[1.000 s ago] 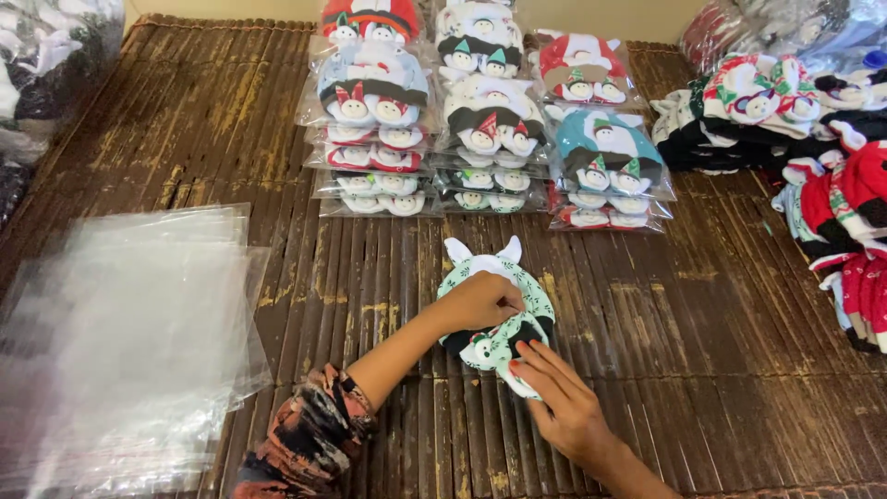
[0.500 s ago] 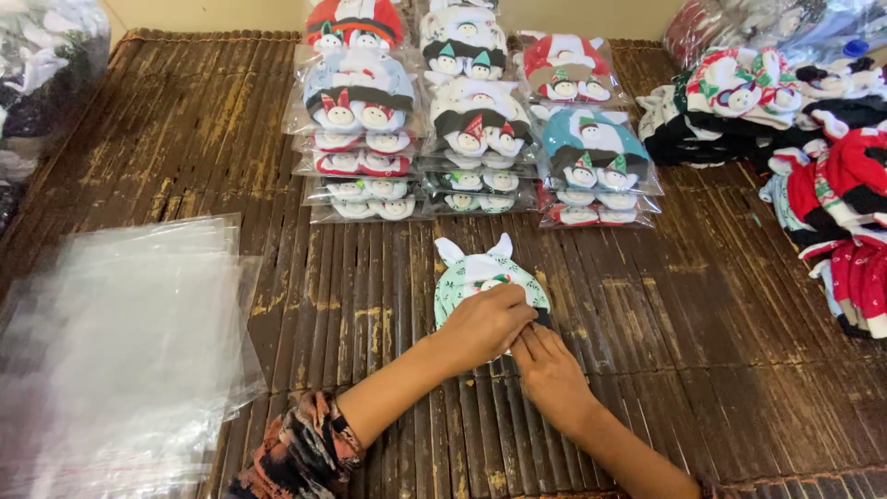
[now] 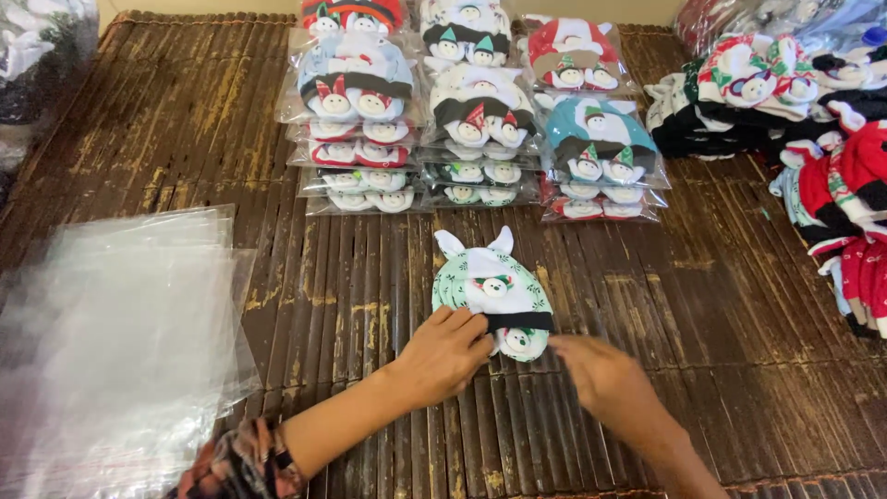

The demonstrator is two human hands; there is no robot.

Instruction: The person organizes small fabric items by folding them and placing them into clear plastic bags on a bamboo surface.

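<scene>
Green patterned baby hat set (image 3: 492,288) lies flat mid-tabletop (image 3: 702,305), ears pointing away; left hand (image 3: 447,353) rests fingers curled on its lower left edge, pressing, not gripping; right hand (image 3: 605,374) just right of its bottom edge, blurred, grip unclear; bagged hat stacks (image 3: 471,120) beyond it; clear plastic bags (image 3: 120,342) well left of it.

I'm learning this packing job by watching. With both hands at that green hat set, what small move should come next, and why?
Probably reach the left hand to the clear bags and take one. The green hat set lies folded and bare on the mat, the right hand at its lower edge, while the sets behind are already in clear bags.
</scene>
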